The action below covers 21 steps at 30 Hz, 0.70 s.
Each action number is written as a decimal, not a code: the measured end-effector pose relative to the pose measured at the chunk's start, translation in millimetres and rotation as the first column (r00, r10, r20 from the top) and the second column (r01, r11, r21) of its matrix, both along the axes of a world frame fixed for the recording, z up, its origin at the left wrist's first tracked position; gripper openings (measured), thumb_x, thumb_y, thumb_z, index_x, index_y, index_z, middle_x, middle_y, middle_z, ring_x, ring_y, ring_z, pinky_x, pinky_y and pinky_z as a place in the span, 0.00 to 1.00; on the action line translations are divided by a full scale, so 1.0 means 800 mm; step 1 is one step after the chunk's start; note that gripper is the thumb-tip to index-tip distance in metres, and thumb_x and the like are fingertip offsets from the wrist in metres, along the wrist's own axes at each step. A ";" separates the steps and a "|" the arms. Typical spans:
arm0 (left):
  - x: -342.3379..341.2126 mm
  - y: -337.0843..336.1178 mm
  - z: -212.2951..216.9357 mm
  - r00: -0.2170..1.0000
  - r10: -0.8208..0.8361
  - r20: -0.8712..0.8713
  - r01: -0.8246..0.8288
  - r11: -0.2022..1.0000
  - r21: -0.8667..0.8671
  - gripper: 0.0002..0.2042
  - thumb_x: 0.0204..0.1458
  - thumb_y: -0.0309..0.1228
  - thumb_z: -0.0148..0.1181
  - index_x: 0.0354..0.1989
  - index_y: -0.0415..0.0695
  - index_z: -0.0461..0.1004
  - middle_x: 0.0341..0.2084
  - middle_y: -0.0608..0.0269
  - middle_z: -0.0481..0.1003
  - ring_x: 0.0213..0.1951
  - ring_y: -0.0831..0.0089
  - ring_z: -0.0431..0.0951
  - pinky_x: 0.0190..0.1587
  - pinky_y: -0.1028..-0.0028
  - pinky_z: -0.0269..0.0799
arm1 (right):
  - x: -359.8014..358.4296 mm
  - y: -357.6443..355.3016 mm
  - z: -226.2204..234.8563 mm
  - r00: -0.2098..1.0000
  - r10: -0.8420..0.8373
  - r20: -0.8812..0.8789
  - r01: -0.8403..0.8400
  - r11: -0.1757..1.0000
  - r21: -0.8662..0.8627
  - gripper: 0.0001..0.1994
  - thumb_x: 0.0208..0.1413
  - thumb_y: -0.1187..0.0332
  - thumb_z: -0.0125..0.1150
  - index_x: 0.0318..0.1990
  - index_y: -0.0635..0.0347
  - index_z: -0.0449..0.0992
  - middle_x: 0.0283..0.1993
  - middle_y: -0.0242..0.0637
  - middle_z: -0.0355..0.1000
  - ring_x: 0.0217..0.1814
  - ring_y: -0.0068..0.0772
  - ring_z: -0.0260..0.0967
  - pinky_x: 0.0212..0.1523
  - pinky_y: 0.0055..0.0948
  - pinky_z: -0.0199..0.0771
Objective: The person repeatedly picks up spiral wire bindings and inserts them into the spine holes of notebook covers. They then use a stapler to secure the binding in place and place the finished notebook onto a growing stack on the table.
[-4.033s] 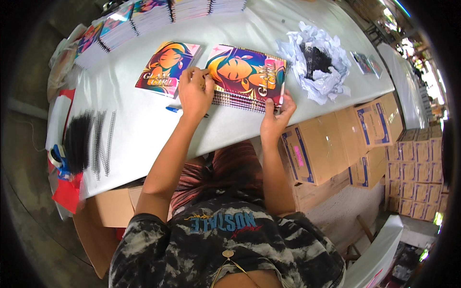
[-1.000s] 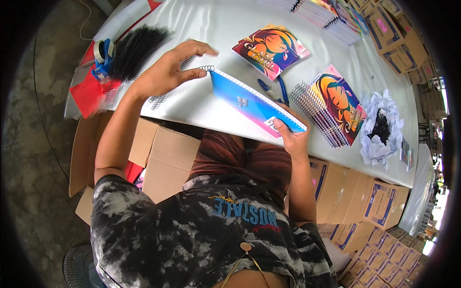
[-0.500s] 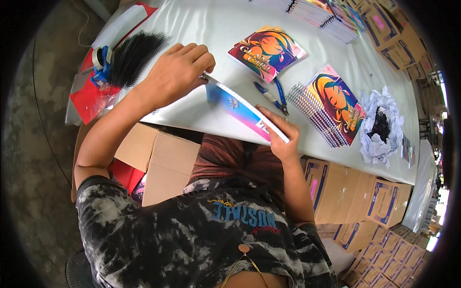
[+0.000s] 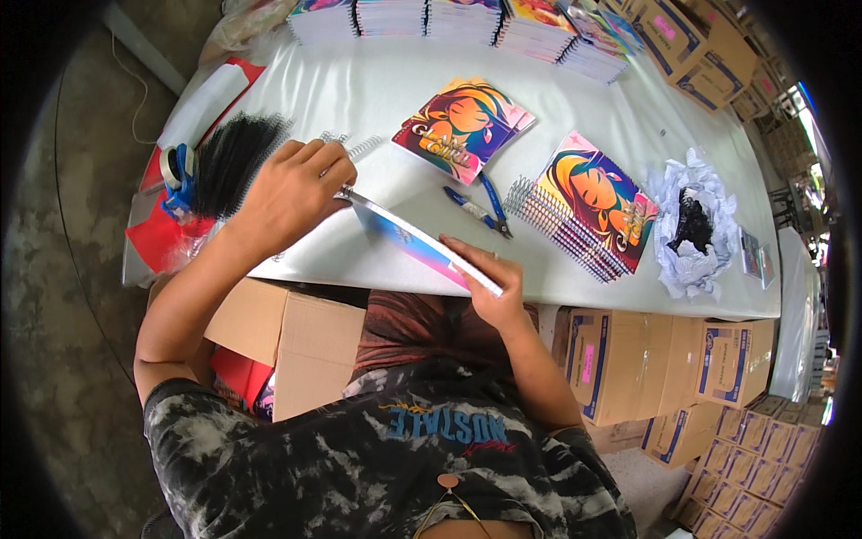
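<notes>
Between my two hands a notebook (image 4: 404,240) is tilted, its white page edge up and its blue-pink cover toward me. My left hand (image 4: 296,189) is closed at its upper left end, fingertips pinched by the corner; whether they also hold a binding coil is hidden. My right hand (image 4: 492,283) grips the lower right end, thumb along the edge. Just beyond the notebook lie blue-handled pliers (image 4: 485,211). Past my left hand is a heap of black spiral coils (image 4: 235,157). A colourful-covered book (image 4: 462,126) and a stack of spiral notebooks (image 4: 593,202) lie farther off.
A white-covered table (image 4: 359,81) bears stacked notebooks (image 4: 391,20) at the far edge. Crumpled paper (image 4: 696,269) with black material sits right, a blue tape dispenser (image 4: 180,184) left. An open carton (image 4: 319,350) stands below the table's front edge, with closed cartons (image 4: 628,359) to the right.
The view has shifted, so more of the far notebook stacks shows. Both hands keep hold of the tilted notebook, with little change in their grip.
</notes>
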<state>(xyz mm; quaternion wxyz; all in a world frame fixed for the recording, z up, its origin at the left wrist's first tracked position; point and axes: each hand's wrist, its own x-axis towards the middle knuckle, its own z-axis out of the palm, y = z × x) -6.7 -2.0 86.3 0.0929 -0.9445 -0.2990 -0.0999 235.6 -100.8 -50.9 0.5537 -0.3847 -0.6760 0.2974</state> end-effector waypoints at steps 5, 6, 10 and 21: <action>-0.008 -0.001 -0.013 1.000 0.010 0.002 -0.010 1.000 -0.021 0.13 0.34 0.27 0.65 0.30 0.43 0.70 0.30 0.63 0.71 0.38 0.64 0.72 0.41 0.69 0.66 | -0.005 0.002 -0.006 1.000 0.015 0.008 -0.016 0.993 0.121 0.20 0.43 0.86 0.53 0.48 0.65 0.73 0.47 0.46 0.72 0.49 0.39 0.72 0.50 0.29 0.71; -0.003 -0.003 -0.012 0.998 0.057 0.000 -0.057 0.998 0.003 0.13 0.34 0.27 0.65 0.29 0.43 0.69 0.30 0.63 0.71 0.38 0.64 0.71 0.41 0.69 0.65 | -0.005 0.000 -0.007 1.000 -0.007 0.015 0.005 0.993 0.122 0.20 0.43 0.86 0.53 0.47 0.65 0.73 0.47 0.46 0.72 0.49 0.40 0.72 0.49 0.29 0.71; -0.003 -0.013 -0.029 0.994 -0.029 0.104 0.019 0.995 0.097 0.13 0.32 0.26 0.65 0.28 0.44 0.69 0.32 0.61 0.71 0.43 0.61 0.70 0.45 0.69 0.63 | -0.005 -0.001 -0.007 0.998 -0.026 0.059 0.018 0.990 0.141 0.19 0.43 0.85 0.53 0.46 0.66 0.73 0.47 0.47 0.72 0.49 0.41 0.72 0.49 0.30 0.71; -0.032 -0.050 -0.176 0.956 -0.243 0.166 0.146 0.881 0.449 0.53 0.43 0.70 0.41 0.64 0.33 0.39 0.64 0.39 0.36 0.62 0.31 0.25 0.58 0.41 0.15 | -0.011 -0.020 -0.011 0.995 -0.098 0.018 0.088 0.948 0.306 0.15 0.43 0.80 0.60 0.42 0.70 0.74 0.40 0.50 0.75 0.41 0.44 0.75 0.41 0.31 0.76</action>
